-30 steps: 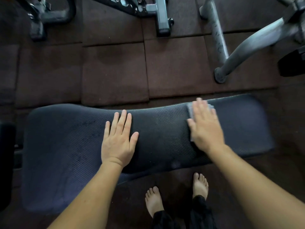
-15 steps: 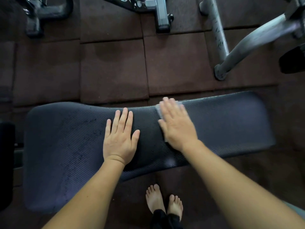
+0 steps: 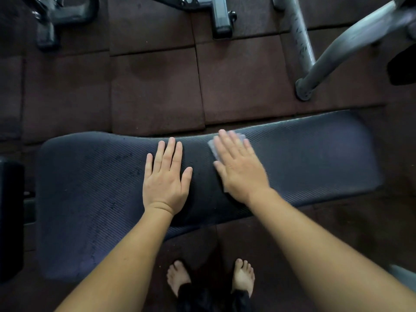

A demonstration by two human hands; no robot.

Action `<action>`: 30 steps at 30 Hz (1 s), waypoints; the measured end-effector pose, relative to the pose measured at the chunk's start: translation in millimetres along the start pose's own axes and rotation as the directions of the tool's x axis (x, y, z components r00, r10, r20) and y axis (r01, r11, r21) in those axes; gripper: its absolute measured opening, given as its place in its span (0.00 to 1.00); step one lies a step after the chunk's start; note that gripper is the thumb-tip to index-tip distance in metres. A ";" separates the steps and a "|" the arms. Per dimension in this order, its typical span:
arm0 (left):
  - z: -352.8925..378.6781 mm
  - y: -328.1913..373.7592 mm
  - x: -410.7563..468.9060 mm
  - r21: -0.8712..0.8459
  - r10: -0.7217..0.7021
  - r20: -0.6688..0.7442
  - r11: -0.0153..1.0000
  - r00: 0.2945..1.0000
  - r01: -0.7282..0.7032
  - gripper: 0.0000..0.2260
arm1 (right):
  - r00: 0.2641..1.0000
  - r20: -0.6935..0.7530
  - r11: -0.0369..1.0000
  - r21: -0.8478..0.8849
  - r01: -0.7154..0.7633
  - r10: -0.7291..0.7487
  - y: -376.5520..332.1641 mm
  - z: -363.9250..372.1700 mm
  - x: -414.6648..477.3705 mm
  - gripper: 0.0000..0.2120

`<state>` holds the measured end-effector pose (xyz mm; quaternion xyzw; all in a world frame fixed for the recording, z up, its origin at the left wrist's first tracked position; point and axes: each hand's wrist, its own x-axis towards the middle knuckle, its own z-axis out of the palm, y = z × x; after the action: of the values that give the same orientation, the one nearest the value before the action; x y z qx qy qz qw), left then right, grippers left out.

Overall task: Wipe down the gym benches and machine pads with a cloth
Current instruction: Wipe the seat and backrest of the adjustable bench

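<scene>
Head view: your left hand lies flat, palm down, on the dark ribbed bench pad, near the middle of its length. Its fingers are extended and close together, the thumb spread to the right, and they grip nothing.

Your right hand lies just beside the left, also palm down, pressing a small grey cloth against the pad close to the far edge. The cloth is mostly covered; only its left margin and a strip past the fingertips show. The right fingers are extended flat over the cloth, not curled around it. The right hand appears slightly blurred.

The two hands are near each other but not touching. The pad runs left to right across the view, wider at its left end, narrower at the right end. Scuff marks show on the left portion of the pad.

Your bare feet stand on the brown floor mats below the near edge of the pad. Grey metal machine legs rest on the mats beyond the far right corner.
</scene>
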<state>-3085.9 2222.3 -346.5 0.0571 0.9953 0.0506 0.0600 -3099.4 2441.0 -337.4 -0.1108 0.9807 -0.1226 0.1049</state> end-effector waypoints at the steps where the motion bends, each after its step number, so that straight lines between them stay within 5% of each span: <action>1: 0.0 -0.1 0.0 -0.001 0.002 -0.001 1.000 1.000 -0.002 0.30 | 0.999 -0.017 0.999 -0.005 -0.037 0.037 21.6 -1.6 -11.2 0.31; 4: 0.9 -0.2 -0.3 -0.006 0.007 -0.010 1.000 1.000 -0.008 0.30 | 0.959 -0.057 0.961 0.024 -0.276 0.277 76.0 -6.3 -61.0 0.32; 7: 2.3 -0.4 0.3 0.003 0.009 -0.009 1.000 1.000 -0.009 0.30 | 0.899 -0.086 0.903 0.020 -0.428 0.428 45.6 6.5 -89.1 0.33; 12: 0.0 0.0 1.2 0.008 0.017 0.012 1.000 1.000 -0.017 0.30 | 0.947 -0.120 0.953 -0.004 -0.302 0.299 -67.8 41.8 -73.6 0.33; 15: -7.2 -0.4 1.4 0.004 0.020 0.076 1.000 0.997 -0.020 0.30 | 0.993 -0.077 0.996 -0.010 -0.091 0.090 -61.1 41.1 -75.5 0.31; 17: -14.7 -4.4 0.5 -0.058 0.052 0.116 0.997 0.992 -0.046 0.31 | 0.994 -0.075 0.996 -0.032 -0.079 0.077 -24.4 33.8 -77.7 0.31; 21: -22.6 -43.9 -16.7 -0.090 0.102 0.106 0.992 0.989 -0.093 0.32 | 0.915 -0.096 0.920 0.015 -0.392 0.392 25.1 17.0 -79.7 0.33; 24: -21.1 -89.3 -36.3 -0.045 0.080 0.072 0.996 0.994 -0.077 0.33 | 0.849 -0.143 0.860 0.047 -0.508 0.509 -25.0 20.6 -62.7 0.35; 30: -19.4 -116.0 -41.7 0.026 0.032 0.062 0.999 0.998 -0.034 0.33 | 0.986 -0.099 0.991 -0.008 -0.132 0.131 -149.6 56.7 -51.6 0.33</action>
<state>-3059.7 2100.9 -335.1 0.0758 0.9925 0.0362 0.0888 -3008.3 2299.8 -342.5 -0.0403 0.9907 -0.1136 0.0635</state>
